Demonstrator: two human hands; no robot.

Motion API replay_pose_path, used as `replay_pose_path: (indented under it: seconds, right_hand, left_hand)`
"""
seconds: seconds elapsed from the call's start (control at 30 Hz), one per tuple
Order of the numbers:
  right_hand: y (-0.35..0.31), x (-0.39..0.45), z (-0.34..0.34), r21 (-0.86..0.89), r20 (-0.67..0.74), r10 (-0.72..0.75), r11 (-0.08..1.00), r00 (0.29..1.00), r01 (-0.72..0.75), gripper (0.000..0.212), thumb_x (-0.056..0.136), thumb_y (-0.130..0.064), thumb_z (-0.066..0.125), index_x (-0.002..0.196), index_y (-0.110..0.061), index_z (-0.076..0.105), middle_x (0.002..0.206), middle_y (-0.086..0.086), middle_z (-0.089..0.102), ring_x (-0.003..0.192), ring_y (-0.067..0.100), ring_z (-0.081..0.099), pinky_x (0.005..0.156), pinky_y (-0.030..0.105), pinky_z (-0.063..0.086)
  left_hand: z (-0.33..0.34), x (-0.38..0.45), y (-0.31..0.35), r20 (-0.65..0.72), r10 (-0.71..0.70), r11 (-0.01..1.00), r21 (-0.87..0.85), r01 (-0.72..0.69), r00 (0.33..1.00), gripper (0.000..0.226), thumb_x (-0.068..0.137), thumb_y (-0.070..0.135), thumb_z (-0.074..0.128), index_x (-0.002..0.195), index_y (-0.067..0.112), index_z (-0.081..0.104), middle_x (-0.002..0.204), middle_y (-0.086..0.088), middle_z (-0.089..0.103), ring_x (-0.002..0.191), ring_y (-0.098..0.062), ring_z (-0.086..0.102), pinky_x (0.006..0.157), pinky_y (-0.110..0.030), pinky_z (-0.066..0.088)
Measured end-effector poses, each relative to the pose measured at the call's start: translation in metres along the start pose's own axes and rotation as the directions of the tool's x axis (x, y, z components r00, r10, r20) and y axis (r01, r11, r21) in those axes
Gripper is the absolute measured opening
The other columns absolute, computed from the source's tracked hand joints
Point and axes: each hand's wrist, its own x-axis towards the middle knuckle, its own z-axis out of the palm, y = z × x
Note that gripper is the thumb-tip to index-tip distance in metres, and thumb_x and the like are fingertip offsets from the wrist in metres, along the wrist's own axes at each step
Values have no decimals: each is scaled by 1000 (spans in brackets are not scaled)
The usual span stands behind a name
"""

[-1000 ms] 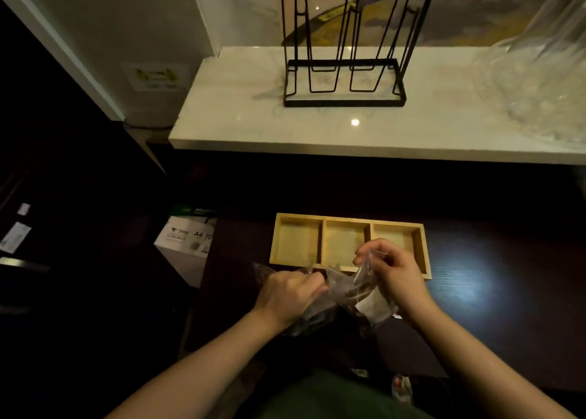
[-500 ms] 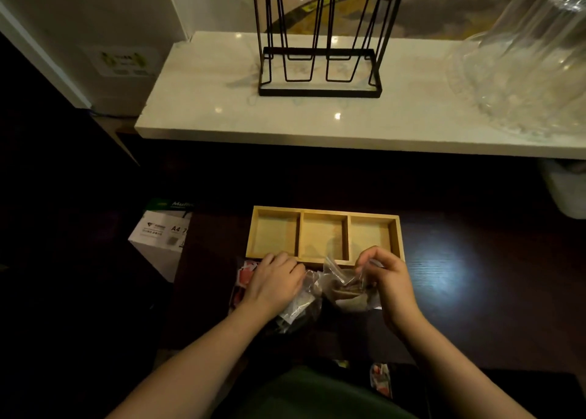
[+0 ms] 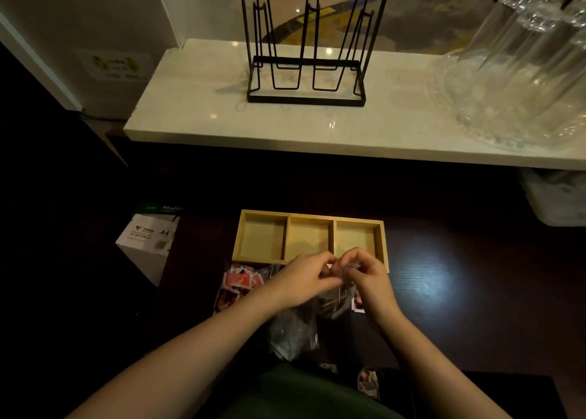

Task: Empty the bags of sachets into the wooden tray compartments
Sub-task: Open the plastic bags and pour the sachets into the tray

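A wooden tray (image 3: 288, 231) with three bare compartments lies on the dark table, just beyond my hands. My left hand (image 3: 304, 279) and my right hand (image 3: 369, 276) meet in front of its near rim, both pinching the top edge of a clear bag of dark sachets (image 3: 336, 301) that hangs down between them. A bag of red sachets (image 3: 239, 284) lies on the table to the left of my left hand. Another clear bag (image 3: 293, 333) rests under my left wrist.
A white marble shelf (image 3: 206, 114) beyond the tray carries a black wire rack (image 3: 306, 69) and clear glassware (image 3: 520, 82). A white A4 paper box (image 3: 149, 244) stands left of the table. A small sachet (image 3: 368, 383) lies near the table's front edge.
My left hand left the bags at the left and joined my right hand on the top of the bag of dark sachets. The red sachet bag now lies uncovered.
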Motion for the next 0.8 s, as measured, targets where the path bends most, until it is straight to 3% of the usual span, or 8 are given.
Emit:
replay_pose_path:
  seconds: [0.17,0.3,0.37,0.43,0.53,0.63,0.7,0.8]
  right_hand:
    - [2,2,-2,-24,-63,-20,1000,998,18,22,80,15,51,86,-3,61,91,20,64,83,20,62,69,27,52]
    - [6,3,-6,-73,-114,-11,997,993,3,26,84,8,55,102,-10,61,95,9,70,89,15,67,76,30,55]
    - [7,5,-10,-123,-152,-6,992,988,-13,30,83,7,58,106,-13,61,94,6,69,90,15,66,79,31,56]
    - [7,6,-13,-166,-166,5,986,986,-33,34,82,9,58,107,-14,62,92,6,67,90,16,65,80,31,57]
    - [6,4,-13,-273,-192,-50,962,980,-4,32,82,5,62,103,-18,61,90,0,67,86,13,64,74,19,55]
    - [-4,-5,-10,-453,-259,-221,888,940,84,24,83,-5,65,93,-25,58,83,-6,62,74,4,60,63,9,47]
    - [-12,-15,-6,-437,-176,-231,889,957,134,21,84,-7,65,87,-27,58,77,-7,61,69,5,59,59,10,45]
    - [-16,-31,6,-339,-17,-55,940,998,46,12,86,-12,63,91,-23,60,82,-6,63,76,3,61,64,14,49]
  left_hand:
    - [-2,-1,-11,67,-114,991,-66,118,991,38,84,21,68,121,15,59,85,8,61,68,3,55,61,-9,46]
    - [-7,-1,-11,99,-161,959,-218,179,982,25,87,17,64,111,10,64,82,-7,69,68,-10,59,66,-23,49]
    - [-12,-3,-10,140,-185,916,-334,222,973,16,89,14,63,103,8,63,64,5,59,57,-5,53,55,-17,42]
    - [-14,-6,-10,189,-212,866,-417,274,959,4,90,14,60,92,11,61,60,9,56,51,-2,54,49,-15,41]
    - [-12,-12,-14,248,-239,801,-497,335,939,7,92,14,56,87,11,60,73,1,64,56,-5,63,52,-16,50]
    - [-8,-16,-20,230,-249,767,-546,337,941,7,92,15,58,90,9,61,78,-2,65,60,-7,65,58,-20,54]
    - [-7,-18,-21,216,-247,739,-588,327,945,7,90,14,60,93,8,63,80,-3,67,66,-10,66,60,-20,54]
    - [-3,-18,-17,176,-211,813,-515,272,962,8,88,16,62,93,11,67,83,-1,69,77,-12,67,68,-23,53]
